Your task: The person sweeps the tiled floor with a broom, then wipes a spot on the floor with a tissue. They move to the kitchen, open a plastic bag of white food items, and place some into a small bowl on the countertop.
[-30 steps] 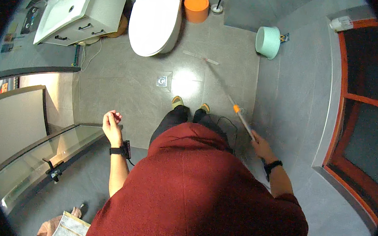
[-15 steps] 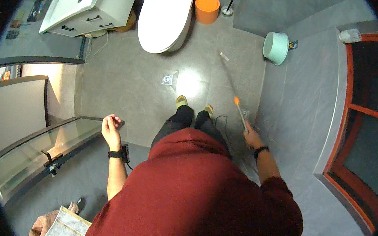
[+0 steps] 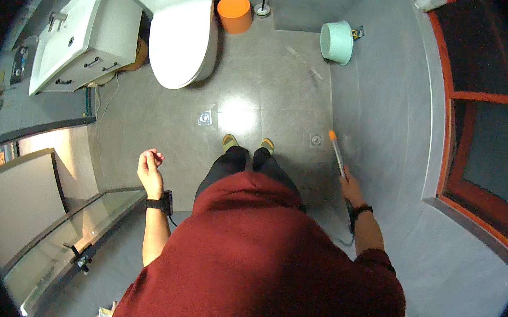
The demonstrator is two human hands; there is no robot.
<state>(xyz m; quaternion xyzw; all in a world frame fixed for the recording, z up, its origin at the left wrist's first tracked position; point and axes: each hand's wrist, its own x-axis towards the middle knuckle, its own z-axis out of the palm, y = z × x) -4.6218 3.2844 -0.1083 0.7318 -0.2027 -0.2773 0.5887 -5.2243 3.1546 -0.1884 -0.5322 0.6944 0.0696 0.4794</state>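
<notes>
My right hand (image 3: 353,188) is closed round the rear of a long-handled tool (image 3: 337,152) with a silvery grip and an orange collar. Past the collar its shaft is smeared by motion. A faint pale streak (image 3: 303,62) on the floor ahead may be its far end; the kind of head cannot be made out. Off to the left, my left hand (image 3: 151,169) hangs in the air with curled fingers and nothing visible in them. It is nearest to the glass door (image 3: 88,219). A dark strap circles each wrist.
A white toilet (image 3: 179,49) stands ahead, with an orange bin (image 3: 235,14) and a toilet brush (image 3: 263,7) beside it. At left is a sink cabinet (image 3: 95,42). A mint basin (image 3: 337,42) rests against the right wall. Floor drains (image 3: 205,118) lie in the grey tiles.
My view has shifted, so the fixtures sit further left. My right hand and the tool have swung outward to the right, close to the wall. The left hand stays curled in much the same place.
</notes>
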